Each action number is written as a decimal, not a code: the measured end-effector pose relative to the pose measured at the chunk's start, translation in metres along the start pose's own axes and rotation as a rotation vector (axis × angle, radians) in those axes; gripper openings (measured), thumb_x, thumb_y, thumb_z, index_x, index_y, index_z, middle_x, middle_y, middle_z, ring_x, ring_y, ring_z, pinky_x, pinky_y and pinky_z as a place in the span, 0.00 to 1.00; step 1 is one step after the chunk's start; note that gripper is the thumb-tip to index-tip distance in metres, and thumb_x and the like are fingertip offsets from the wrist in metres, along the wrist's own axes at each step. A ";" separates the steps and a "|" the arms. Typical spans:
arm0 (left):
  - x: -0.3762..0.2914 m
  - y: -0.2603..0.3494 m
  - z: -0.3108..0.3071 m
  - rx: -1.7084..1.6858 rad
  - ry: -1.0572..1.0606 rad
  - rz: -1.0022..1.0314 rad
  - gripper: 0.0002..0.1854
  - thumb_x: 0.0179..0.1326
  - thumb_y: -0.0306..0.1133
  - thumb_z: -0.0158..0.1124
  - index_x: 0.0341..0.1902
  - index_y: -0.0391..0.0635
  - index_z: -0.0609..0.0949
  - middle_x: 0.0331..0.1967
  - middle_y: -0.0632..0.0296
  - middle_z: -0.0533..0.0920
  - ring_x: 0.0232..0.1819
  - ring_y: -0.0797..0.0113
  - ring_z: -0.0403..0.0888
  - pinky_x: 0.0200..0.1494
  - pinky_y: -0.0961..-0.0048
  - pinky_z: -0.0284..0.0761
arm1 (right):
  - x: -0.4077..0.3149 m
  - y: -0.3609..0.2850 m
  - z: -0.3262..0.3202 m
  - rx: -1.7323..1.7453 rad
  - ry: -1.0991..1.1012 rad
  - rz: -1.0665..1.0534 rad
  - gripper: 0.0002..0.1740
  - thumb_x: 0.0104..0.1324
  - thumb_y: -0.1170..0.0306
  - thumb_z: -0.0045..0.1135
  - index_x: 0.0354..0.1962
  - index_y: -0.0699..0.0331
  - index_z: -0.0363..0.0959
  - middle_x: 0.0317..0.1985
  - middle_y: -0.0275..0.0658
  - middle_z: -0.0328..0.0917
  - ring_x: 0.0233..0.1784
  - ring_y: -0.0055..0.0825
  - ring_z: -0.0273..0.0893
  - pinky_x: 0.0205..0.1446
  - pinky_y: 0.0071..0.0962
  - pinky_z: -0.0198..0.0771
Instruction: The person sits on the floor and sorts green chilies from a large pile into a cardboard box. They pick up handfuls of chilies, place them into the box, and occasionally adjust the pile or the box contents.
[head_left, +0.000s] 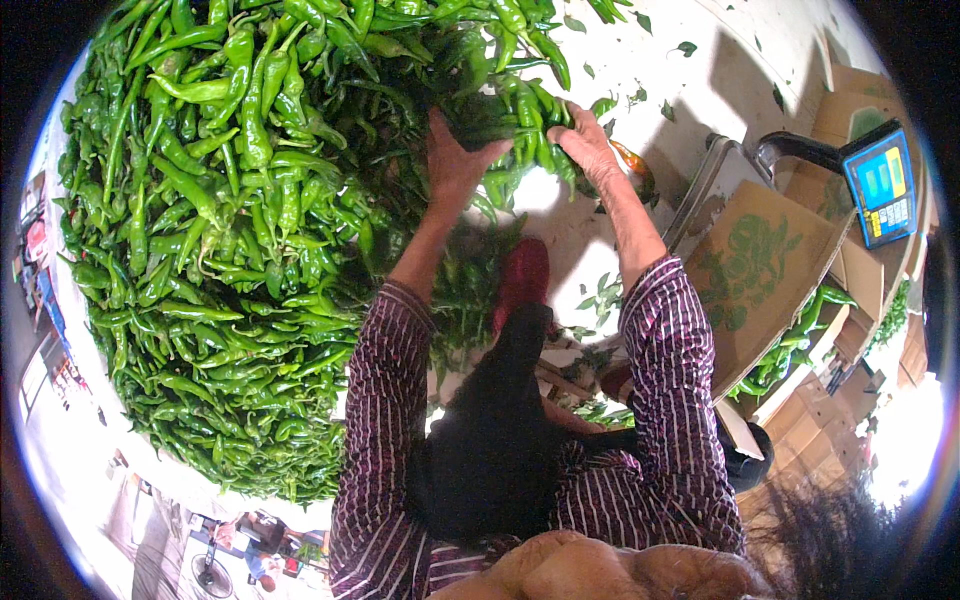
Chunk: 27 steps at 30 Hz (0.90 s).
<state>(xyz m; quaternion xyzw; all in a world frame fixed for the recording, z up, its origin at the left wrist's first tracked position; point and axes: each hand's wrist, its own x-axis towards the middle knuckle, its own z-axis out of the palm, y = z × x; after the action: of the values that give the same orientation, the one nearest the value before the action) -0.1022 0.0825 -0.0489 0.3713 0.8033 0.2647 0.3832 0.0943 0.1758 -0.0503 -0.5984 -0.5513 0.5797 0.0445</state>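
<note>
A large heap of long green peppers (255, 240) fills the left side and reaches the top middle. My left hand (463, 161) is at the heap's shaded right edge, thumb spread from the fingers, against a bunch of green peppers (529, 120). On the bunch's right side, my right hand (585, 146) has its fingers curled against it. The bunch lies between both hands; whether the left hand carries weight is hard to tell. Just right of my right wrist lies an orange-red and green pepper (634, 165), partly behind the wrist. The fingertips of my left hand are partly hidden in shadow.
Loose leaves (600, 300) lie on the pale ground. On the right are a cardboard box (757, 262) with a green print, green peppers (802, 337) inside it, and a scale display (881, 184) on an arm. A red shoe (525, 277) is below my hands.
</note>
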 end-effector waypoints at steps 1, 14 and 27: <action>0.000 -0.004 0.002 -0.122 0.001 0.012 0.68 0.39 0.51 0.82 0.74 0.28 0.49 0.70 0.37 0.62 0.72 0.46 0.61 0.74 0.60 0.56 | -0.006 -0.005 -0.004 0.358 -0.205 0.058 0.43 0.51 0.68 0.58 0.67 0.64 0.60 0.59 0.47 0.72 0.63 0.39 0.68 0.69 0.33 0.59; 0.005 -0.008 0.021 -0.496 -0.069 0.008 0.48 0.57 0.37 0.72 0.74 0.35 0.55 0.65 0.48 0.71 0.64 0.56 0.71 0.68 0.65 0.64 | -0.012 -0.019 0.022 0.647 -0.081 0.138 0.57 0.52 0.46 0.75 0.70 0.65 0.55 0.64 0.47 0.69 0.67 0.32 0.66 0.72 0.33 0.58; -0.124 0.079 -0.035 -0.670 -0.156 0.118 0.33 0.63 0.29 0.57 0.72 0.36 0.61 0.63 0.53 0.71 0.60 0.62 0.69 0.65 0.67 0.65 | -0.163 -0.065 0.018 0.577 0.155 0.121 0.38 0.70 0.51 0.56 0.69 0.61 0.57 0.63 0.46 0.70 0.70 0.33 0.63 0.74 0.34 0.56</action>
<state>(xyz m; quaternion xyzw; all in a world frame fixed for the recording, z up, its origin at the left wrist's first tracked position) -0.0465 0.0241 0.0791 0.2899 0.6171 0.5062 0.5281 0.0872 0.0745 0.0937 -0.6352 -0.3221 0.6666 0.2198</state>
